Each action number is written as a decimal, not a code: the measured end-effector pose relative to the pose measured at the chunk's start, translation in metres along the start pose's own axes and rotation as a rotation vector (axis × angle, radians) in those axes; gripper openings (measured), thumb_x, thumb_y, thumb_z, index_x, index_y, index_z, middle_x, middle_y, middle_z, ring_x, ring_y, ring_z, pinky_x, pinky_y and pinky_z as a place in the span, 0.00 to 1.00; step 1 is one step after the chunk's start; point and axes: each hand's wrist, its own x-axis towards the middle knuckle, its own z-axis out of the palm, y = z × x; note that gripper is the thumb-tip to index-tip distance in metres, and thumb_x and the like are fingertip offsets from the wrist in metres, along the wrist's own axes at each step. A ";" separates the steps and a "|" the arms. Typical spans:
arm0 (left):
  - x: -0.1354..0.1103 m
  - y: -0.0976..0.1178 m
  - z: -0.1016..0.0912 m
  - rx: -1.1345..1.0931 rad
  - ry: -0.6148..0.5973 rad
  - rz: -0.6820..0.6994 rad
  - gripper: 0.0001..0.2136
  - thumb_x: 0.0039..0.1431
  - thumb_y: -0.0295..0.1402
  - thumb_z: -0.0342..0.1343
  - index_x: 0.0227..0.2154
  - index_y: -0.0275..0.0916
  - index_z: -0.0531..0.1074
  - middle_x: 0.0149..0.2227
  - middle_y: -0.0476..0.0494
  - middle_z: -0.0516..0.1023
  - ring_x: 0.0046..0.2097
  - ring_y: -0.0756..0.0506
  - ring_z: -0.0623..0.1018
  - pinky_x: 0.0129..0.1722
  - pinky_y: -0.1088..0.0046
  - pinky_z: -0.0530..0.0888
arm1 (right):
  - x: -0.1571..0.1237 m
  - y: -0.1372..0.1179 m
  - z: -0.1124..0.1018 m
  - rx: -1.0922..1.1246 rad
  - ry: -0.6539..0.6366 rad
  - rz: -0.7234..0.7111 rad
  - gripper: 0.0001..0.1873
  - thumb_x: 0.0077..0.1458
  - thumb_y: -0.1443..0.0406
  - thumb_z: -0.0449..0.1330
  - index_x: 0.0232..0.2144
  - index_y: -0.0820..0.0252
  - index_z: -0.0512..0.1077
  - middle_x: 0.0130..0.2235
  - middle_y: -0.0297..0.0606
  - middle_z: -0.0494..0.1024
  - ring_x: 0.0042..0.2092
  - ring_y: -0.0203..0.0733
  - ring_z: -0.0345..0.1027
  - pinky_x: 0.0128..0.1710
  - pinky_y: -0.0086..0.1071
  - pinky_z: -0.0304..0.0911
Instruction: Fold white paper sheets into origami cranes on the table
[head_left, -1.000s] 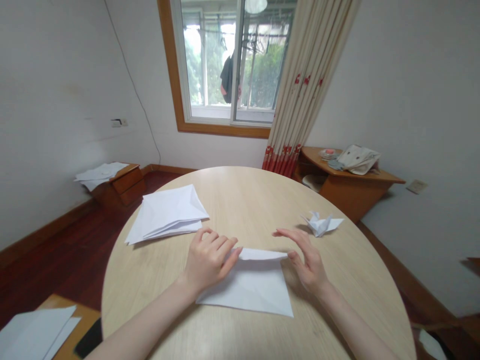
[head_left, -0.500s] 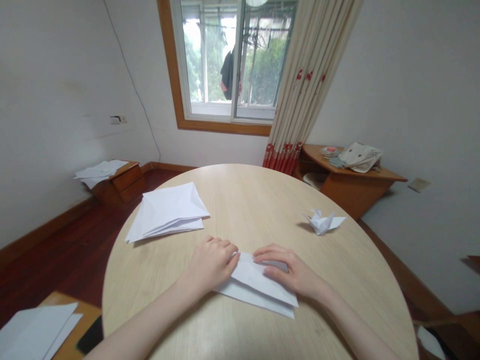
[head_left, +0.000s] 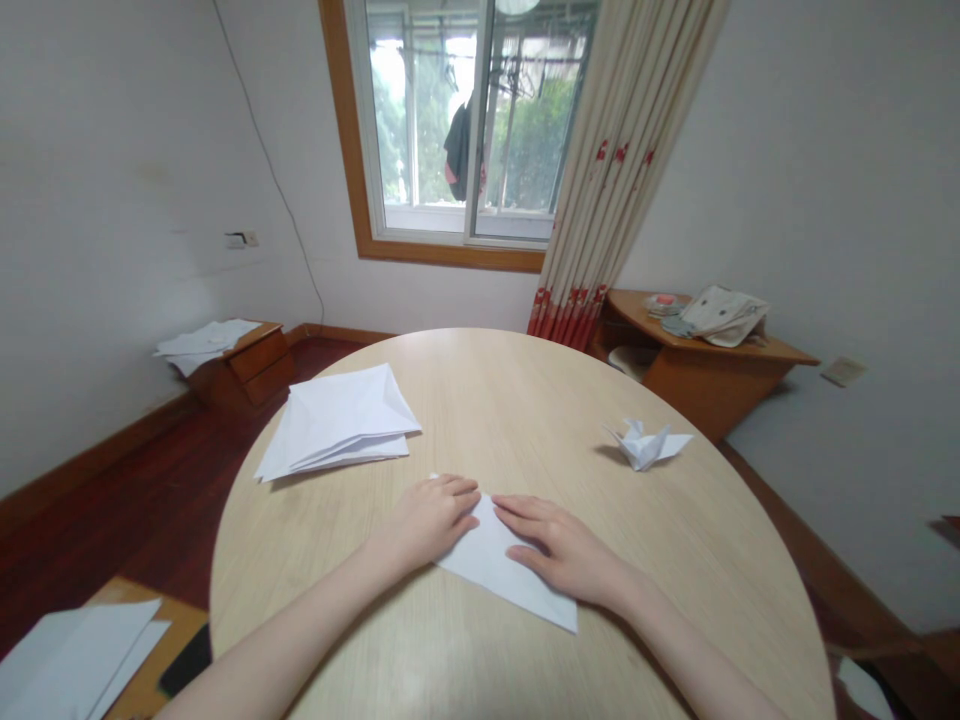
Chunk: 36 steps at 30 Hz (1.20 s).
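Note:
A folded sheet of white paper [head_left: 504, 572] lies flat on the round wooden table [head_left: 525, 400], between my two hands. My left hand [head_left: 431, 515] rests over its left part, palm down with fingers stretched along the far edge. On the right part lies my right hand [head_left: 551, 545], its fingers extended and the thumb apart, pressing on the paper. Both hands cover some of the sheet, so its full outline is hidden. Beyond my right hand stands a folded paper crane [head_left: 642, 445].
Toward the back left of the table is a stack of white paper [head_left: 349, 415]. More sheets [head_left: 82, 655] lie on a low surface at lower left. A small cabinet [head_left: 259, 365] stands by the left wall, and a corner shelf [head_left: 705, 375] holds a cloth bag [head_left: 724, 312].
The paper's upper layer, lifted away from the lower one before, now lies flat against it. My right hand has shifted left and flattened, and my left hand has spread over the sheet.

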 end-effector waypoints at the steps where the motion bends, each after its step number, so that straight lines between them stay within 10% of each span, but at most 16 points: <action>1: 0.001 -0.002 0.002 -0.016 0.001 0.022 0.10 0.62 0.32 0.53 0.45 0.40 0.73 0.51 0.43 0.75 0.52 0.41 0.72 0.49 0.64 0.70 | 0.000 -0.002 0.001 -0.012 -0.018 0.011 0.25 0.60 0.62 0.54 0.59 0.57 0.62 0.62 0.43 0.62 0.62 0.47 0.55 0.61 0.45 0.52; 13: 0.004 -0.016 0.009 -0.121 0.066 -0.014 0.18 0.57 0.37 0.60 0.49 0.39 0.68 0.47 0.41 0.73 0.49 0.41 0.71 0.48 0.64 0.67 | -0.003 -0.012 0.009 -0.042 -0.211 0.117 0.31 0.64 0.59 0.46 0.65 0.65 0.45 0.67 0.45 0.40 0.68 0.44 0.32 0.66 0.45 0.35; 36: 0.007 -0.020 0.003 -0.164 0.174 -0.160 0.10 0.64 0.32 0.48 0.32 0.38 0.73 0.34 0.46 0.77 0.39 0.45 0.74 0.39 0.70 0.66 | 0.000 0.000 0.007 -0.012 -0.087 0.083 0.29 0.64 0.57 0.48 0.64 0.56 0.48 0.67 0.41 0.47 0.67 0.43 0.37 0.66 0.49 0.35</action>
